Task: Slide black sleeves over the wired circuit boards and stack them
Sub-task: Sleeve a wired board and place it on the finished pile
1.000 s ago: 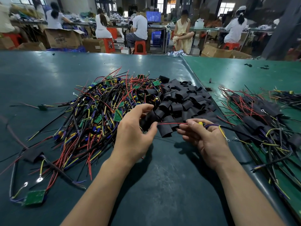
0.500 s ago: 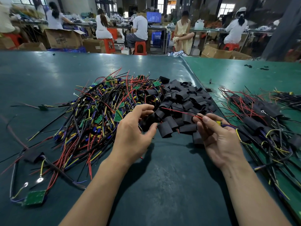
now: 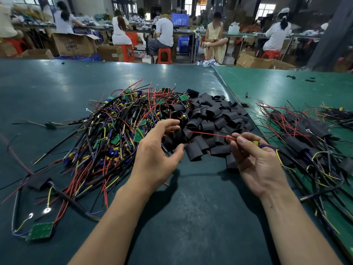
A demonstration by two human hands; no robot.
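Green workbench (image 3: 57, 88): left hand (image 3: 156, 157) is pinching a black sleeve (image 3: 172, 139); right hand (image 3: 256, 161) is gripping a wired board's red wire (image 3: 210, 133), which may snag the sleeve's mouth.

Bare forearms — no sleeves, no gloves

Tangled wired circuit boards (image 3: 122, 131), black sleeves (image 3: 215, 119) heaped beside

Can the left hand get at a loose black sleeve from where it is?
Probably yes: the left hand sits at the near edge of the sleeve pile, fingers on one sleeve, nothing between them.
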